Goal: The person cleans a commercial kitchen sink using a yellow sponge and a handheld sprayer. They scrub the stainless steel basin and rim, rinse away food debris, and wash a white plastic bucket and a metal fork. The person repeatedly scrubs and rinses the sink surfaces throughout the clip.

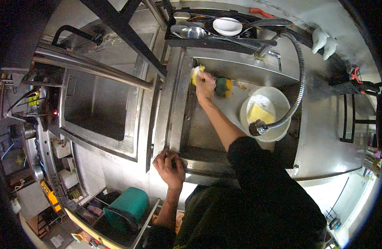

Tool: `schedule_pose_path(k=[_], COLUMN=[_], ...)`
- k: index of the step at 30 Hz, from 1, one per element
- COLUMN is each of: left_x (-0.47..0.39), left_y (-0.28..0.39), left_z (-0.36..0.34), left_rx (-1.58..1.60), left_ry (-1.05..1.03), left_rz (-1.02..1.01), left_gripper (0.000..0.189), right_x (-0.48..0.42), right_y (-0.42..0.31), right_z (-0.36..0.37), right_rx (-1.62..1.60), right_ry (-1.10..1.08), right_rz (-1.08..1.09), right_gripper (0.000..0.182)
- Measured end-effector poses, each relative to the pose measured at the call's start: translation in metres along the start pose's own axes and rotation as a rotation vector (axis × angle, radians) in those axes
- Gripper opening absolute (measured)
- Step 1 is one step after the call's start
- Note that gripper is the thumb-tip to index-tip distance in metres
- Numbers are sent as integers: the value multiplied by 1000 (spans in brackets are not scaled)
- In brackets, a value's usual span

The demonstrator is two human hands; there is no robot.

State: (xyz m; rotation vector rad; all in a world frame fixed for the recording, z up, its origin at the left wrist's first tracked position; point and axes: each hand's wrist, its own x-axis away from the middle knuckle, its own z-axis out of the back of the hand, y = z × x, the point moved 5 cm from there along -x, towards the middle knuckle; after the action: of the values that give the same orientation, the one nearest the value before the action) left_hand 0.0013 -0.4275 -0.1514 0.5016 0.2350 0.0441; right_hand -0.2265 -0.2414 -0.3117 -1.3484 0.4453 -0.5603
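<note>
My right hand [206, 84] reaches to the back left of a stainless steel sink [206, 127], its fingers closed on a yellow-and-white sponge or cloth [197, 74], slightly blurred. Close beside that hand, a dark green and orange piece [223, 87] lies on the sink floor; I cannot tell what it is. At the sink's right stands a white plastic bucket [282, 101] holding a yellow sponge [260, 113] and whitish suds. Loosely bent, the fingers of my left hand [170, 168] rest at the front left corner of the steel rim, with nothing visible in them.
A flexible metal hose ends in a spray head [258, 127] over the bucket. Behind the sink, a dark ledge [209, 45] carries ladles and a white bowl [227, 26]. Black metal bars [132, 34] slant across the left. Below stands a green bin [127, 204].
</note>
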Motion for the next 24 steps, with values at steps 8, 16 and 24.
schedule_pose_path(k=[8,16,24], left_x=[6,18,0], left_y=[-10,-22,-4], left_z=[-3,3,0], left_rx=[0,-18,18], left_ry=[31,30,-14], left_rz=[20,65,-39], left_gripper=[14,11,10], right_x=[-14,0,-5], right_y=[-21,14,65], right_z=[-19,-47,-5], right_rx=[-155,-92,203], right_ry=[-10,-135,-279], right_rz=[173,-226,-249], right_gripper=[14,20,22])
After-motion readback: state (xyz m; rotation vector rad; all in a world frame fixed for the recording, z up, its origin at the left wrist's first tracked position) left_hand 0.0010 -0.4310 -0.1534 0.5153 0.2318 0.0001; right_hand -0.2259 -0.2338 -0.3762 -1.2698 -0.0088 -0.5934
